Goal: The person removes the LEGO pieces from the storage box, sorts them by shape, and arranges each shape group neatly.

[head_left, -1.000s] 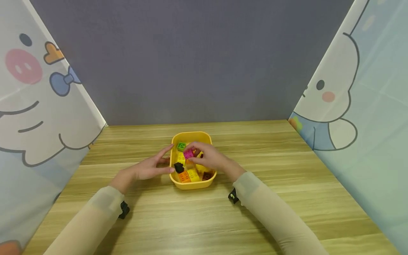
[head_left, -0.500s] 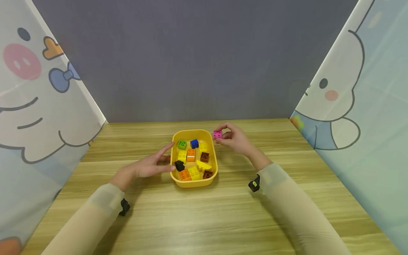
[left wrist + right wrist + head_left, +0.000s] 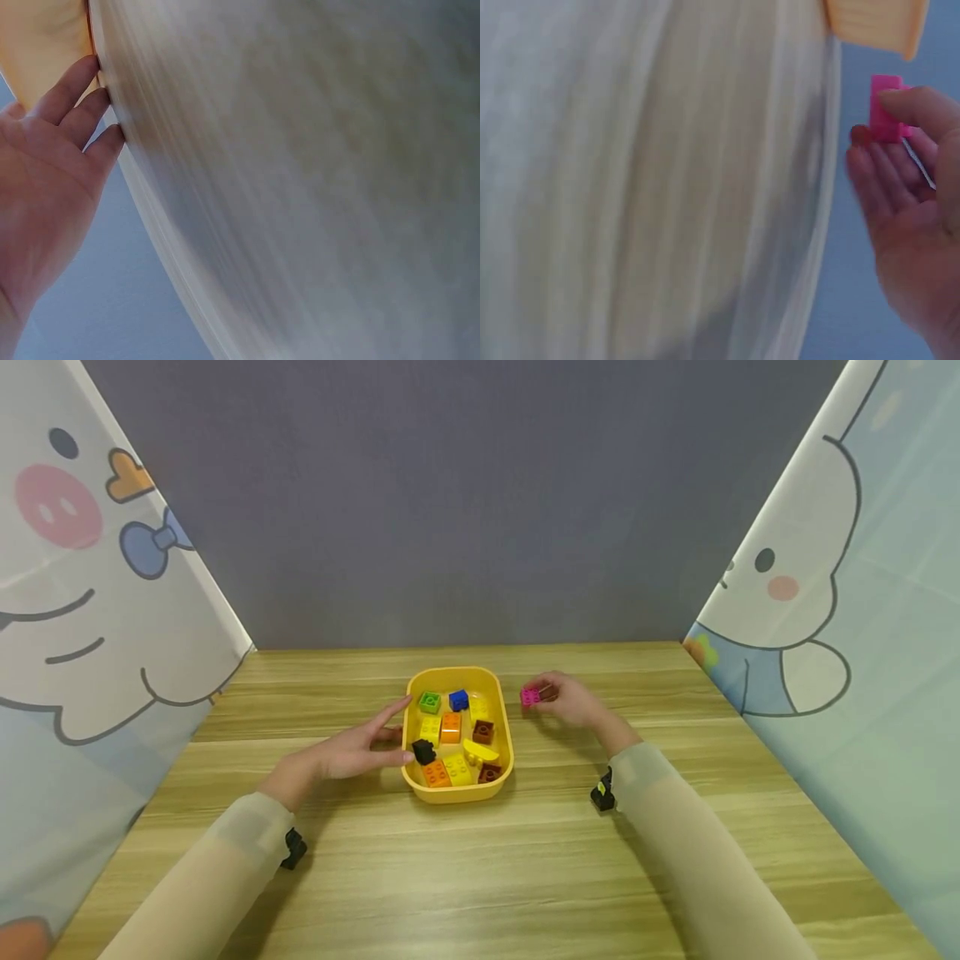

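Note:
My right hand pinches a pink building brick between thumb and fingers, just right of the yellow tray. In the right wrist view the brick shows side-on, its studs facing the palm. My left hand rests against the tray's left side, thumb and index finger spread along the rim. In the left wrist view the other fingertips touch down by the tray wall. Inside the tray lie several bricks: green, blue, orange, yellow, brown and a black piece.
A curved yellow piece lies among the bricks. The wood-grain table reaches back to a grey panel. Printed cartoon sheets stand on both sides, a left one and a right one.
My right hand has lifted the pink brick out of the tray, carried it right past the rim, then lowered it closer to the table. The left hand has stayed at the tray.

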A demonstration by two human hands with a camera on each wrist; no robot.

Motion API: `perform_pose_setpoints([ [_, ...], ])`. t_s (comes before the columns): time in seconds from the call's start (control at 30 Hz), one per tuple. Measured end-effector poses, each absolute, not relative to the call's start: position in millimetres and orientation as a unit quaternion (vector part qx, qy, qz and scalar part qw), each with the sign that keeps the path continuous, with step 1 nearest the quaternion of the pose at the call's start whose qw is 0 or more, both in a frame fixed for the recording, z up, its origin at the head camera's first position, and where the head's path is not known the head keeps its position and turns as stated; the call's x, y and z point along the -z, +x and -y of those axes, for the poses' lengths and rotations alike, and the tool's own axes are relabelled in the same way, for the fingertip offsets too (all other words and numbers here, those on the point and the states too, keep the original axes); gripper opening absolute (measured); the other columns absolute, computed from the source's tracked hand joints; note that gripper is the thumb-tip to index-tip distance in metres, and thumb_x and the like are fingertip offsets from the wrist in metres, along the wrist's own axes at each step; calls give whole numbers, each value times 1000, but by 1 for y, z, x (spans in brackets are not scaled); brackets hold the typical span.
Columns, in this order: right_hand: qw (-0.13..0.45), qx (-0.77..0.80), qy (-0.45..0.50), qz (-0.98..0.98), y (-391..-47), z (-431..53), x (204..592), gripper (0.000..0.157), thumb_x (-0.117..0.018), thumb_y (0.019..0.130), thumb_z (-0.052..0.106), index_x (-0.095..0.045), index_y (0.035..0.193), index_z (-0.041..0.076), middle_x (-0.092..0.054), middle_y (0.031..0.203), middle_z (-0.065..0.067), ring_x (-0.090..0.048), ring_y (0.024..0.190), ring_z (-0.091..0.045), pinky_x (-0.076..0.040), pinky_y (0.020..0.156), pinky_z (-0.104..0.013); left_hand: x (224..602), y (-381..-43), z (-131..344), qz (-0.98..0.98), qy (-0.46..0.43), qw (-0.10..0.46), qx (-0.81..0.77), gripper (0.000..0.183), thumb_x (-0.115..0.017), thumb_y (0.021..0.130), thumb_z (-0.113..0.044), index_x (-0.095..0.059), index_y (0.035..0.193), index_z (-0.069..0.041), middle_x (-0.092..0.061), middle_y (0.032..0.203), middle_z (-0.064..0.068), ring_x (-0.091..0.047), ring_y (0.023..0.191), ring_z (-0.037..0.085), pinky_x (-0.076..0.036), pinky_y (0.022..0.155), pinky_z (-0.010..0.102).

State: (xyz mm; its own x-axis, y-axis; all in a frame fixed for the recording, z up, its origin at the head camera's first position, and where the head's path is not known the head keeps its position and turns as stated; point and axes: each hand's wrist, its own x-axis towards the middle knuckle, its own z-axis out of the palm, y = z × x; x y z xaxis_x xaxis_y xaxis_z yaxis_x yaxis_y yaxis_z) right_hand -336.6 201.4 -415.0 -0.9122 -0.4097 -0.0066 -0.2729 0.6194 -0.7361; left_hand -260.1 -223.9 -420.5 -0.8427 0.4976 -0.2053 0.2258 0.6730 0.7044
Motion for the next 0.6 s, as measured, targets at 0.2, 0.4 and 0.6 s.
perform_pose_setpoints([
  [0.2, 125, 334, -195, -914, -339, -198, 425, 42, -75, 103, 19, -68, 143, 7, -73, 128, -13, -68, 119, -29, -57, 107, -48, 422, -260, 223, -896, 205, 193, -344, 105, -68, 102, -65, 2, 176, -42, -46, 171, 24, -40, 160, 49, -21, 128, 80],
  [0.4, 122, 319, -207, -917, -342, -195, 426, 44, -74, 103, 15, -68, 144, 2, -67, 136, -20, -64, 126, -34, -53, 114, -52, 422, -260, 223, -895, 206, 194, -344, 105, -68, 102, -65, 3, 176, -43, -44, 172, 24, -40, 160, 49, -21, 128, 79],
  [0.6, 130, 308, -210, -919, -349, -197, 429, 46, -73, 104, 17, -66, 147, 1, -64, 139, -22, -62, 129, -35, -49, 119, -54, 423, -262, 225, -894, 206, 195, -347, 105, -68, 102, -65, 3, 176, -45, -44, 171, 25, -41, 160, 49, -21, 128, 79],
])
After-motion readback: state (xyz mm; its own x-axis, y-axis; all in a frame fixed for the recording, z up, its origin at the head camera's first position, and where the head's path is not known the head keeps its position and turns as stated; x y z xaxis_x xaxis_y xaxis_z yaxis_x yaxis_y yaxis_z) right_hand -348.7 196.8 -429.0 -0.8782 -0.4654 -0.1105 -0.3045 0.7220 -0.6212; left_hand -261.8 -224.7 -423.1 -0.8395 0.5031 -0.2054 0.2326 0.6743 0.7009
